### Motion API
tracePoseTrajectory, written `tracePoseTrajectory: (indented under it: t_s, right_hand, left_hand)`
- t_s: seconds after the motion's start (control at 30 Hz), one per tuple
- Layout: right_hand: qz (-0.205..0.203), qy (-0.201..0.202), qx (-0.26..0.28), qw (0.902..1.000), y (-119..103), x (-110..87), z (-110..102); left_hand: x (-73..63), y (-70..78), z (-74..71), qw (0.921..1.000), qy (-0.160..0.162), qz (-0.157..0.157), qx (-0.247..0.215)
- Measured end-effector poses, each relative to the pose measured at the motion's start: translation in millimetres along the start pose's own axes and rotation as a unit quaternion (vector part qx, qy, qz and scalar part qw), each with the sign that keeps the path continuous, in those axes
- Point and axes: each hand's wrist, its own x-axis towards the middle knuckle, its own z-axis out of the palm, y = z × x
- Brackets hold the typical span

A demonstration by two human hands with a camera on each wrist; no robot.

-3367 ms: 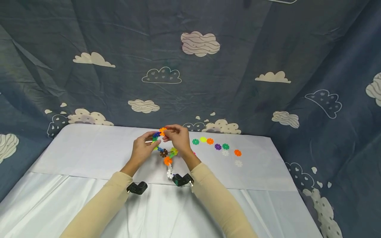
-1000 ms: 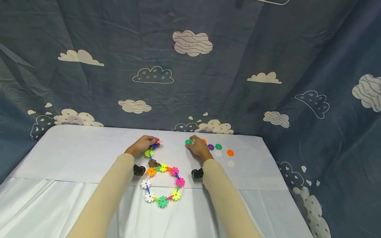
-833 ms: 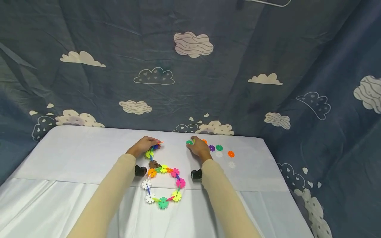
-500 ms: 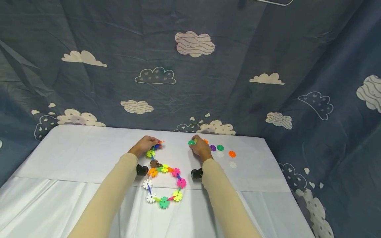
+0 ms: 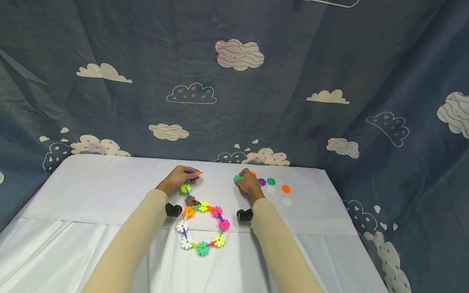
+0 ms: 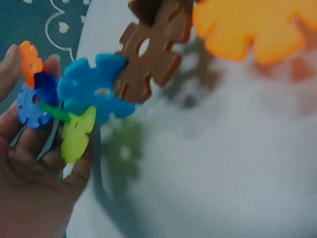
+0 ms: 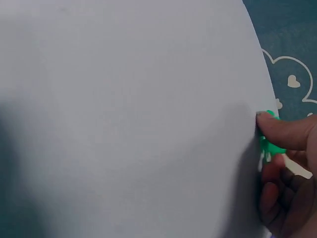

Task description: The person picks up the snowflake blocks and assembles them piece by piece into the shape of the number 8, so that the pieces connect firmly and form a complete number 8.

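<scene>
My left hand (image 5: 179, 178) pinches the far end of a chain of interlocking flower-shaped discs, at an orange disc (image 6: 31, 58) joined to a dark blue disc (image 6: 34, 105). From there the chain runs through a yellow disc (image 5: 185, 188), a light blue disc (image 6: 94, 89) and a brown disc (image 5: 190, 201) into a ring of mixed colours that lies on the cloth, including an orange disc (image 5: 189, 211) and a green disc (image 5: 202, 249). Farther right, my right hand (image 5: 250, 183) pinches a loose green disc (image 7: 271, 144) between thumb and fingers, partly hidden by them.
Loose discs lie right of my right hand: purple (image 5: 261, 182), green (image 5: 271, 181), orange (image 5: 286, 189) and two white ones, one a white disc (image 5: 287, 202) nearest me. The white cloth (image 5: 121, 183) ends at a dark cloud-print curtain (image 5: 278, 81).
Earlier both hands were together at the chain's end. Since then my right hand has moved right and taken hold of the green disc; the ring now lies spread on the cloth.
</scene>
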Motion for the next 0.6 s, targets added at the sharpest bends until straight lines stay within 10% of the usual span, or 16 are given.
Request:
tracePoseTrajectory:
  t_s: [0.2,0.37,0.6]
  right_hand:
    - [-0.030,-0.001,0.128,0.9913,7,-3.8,3]
    - [-0.082,-0.039,0.293,0.9516,1,-16.4,8]
    - [-0.186,-0.055,0.384,0.9026,-37,-44.6,8]
  left_hand:
    - [-10.4,6.7,-1.1,0.9986,-0.020,0.048,0.009]
    - [-20.3,13.0,-3.3,0.9945,-0.047,0.083,0.042]
    - [-27.5,16.1,-1.6,0.9916,-0.045,0.120,0.023]
